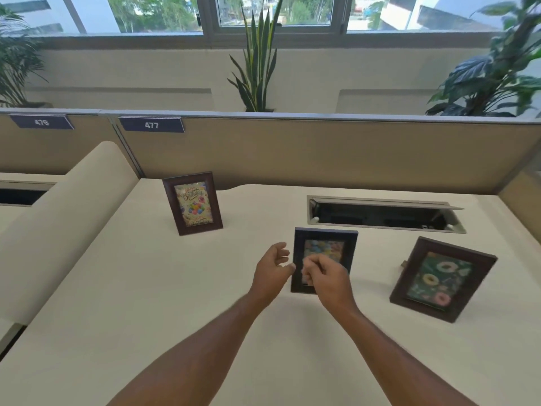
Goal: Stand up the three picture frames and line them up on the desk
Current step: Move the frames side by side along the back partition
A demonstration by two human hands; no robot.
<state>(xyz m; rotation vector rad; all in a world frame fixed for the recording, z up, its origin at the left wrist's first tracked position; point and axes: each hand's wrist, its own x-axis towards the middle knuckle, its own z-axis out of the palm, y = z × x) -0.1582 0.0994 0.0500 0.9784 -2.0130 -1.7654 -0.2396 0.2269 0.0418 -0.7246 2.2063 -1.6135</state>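
Observation:
Three dark wooden picture frames stand upright on the cream desk (pixel 146 288). The birthday-card frame (pixel 193 203) is at the back left. The middle frame (pixel 325 253), with a colourful picture, stands near the desk's centre. The donut-picture frame (pixel 442 278) leans on its stand at the right, turned at an angle. My left hand (pixel 270 272) hovers open just left of the middle frame, thumb near its left edge. My right hand (pixel 328 278) is in front of that frame with fingers curled, hiding its lower part; whether it touches the frame is unclear.
An open cable hatch (pixel 383 213) is sunk into the desk behind the middle and right frames. A tan partition (pixel 322 153) closes the back, with plants beyond it. A cream divider (pixel 67 221) borders the desk on the left.

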